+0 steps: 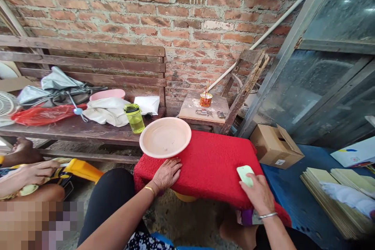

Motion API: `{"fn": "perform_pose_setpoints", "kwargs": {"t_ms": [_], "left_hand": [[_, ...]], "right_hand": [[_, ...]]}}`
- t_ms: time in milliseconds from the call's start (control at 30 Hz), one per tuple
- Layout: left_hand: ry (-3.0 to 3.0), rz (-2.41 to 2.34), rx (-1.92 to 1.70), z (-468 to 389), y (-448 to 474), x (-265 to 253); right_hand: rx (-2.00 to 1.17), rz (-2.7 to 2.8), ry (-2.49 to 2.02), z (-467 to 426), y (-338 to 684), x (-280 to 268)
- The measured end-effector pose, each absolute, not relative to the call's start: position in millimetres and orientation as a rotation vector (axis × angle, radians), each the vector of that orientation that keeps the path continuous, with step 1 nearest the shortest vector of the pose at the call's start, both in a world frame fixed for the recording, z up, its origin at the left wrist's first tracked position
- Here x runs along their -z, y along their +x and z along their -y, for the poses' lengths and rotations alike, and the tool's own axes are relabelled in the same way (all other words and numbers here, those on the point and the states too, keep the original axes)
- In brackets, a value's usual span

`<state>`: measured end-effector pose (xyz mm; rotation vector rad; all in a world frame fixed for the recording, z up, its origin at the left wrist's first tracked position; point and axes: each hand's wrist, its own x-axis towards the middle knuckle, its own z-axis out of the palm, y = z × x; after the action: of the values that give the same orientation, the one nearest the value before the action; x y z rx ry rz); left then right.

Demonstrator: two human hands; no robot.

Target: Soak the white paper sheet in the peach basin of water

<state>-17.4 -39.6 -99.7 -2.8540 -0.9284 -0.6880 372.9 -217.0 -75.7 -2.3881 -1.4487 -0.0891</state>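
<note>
My left hand (166,174) lies flat on the red cloth (216,156), just in front of a pale pink basin (165,138). Its fingers are stretched out and nothing is in them. In my right hand (259,191), over the right end of the cloth, is a flat pale green piece (245,174) with rounded corners, gripped between thumb and fingers. What kind of thing it is, I cannot tell. A few small specks show inside the basin, which stands on the cloth's left corner.
Behind the basin, a wooden bench (117,134) bears a green bottle (134,118), bags and cloths. Padlocks (203,112) and a red tin (206,99) are on a chair. At right are a cardboard box (275,146) and stacked pale sheets (325,199). Another person's hand (36,172) is at left.
</note>
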Motion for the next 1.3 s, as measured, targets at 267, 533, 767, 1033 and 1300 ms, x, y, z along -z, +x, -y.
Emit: {"fn": "perform_pose_setpoints", "kwargs": {"t_ms": [267, 533, 767, 1033, 1300], "left_hand": [[-2.847, 0.946, 0.702, 41, -15, 99], [-2.839, 0.942, 0.726, 41, -16, 101], [-2.841, 0.940, 0.745, 41, -15, 100], [-2.825, 0.946, 0.802, 42, -13, 99], [-2.860, 0.988, 0.771, 42, -13, 100]], "right_hand": [[0.038, 0.892, -2.509, 258, 437, 72], [-0.098, 1.277, -2.281, 227, 381, 78], [-0.111, 0.801, -2.612, 255, 440, 76], [-0.272, 0.555, -2.642, 259, 449, 68], [-0.034, 0.964, -2.248, 257, 380, 65]]}}
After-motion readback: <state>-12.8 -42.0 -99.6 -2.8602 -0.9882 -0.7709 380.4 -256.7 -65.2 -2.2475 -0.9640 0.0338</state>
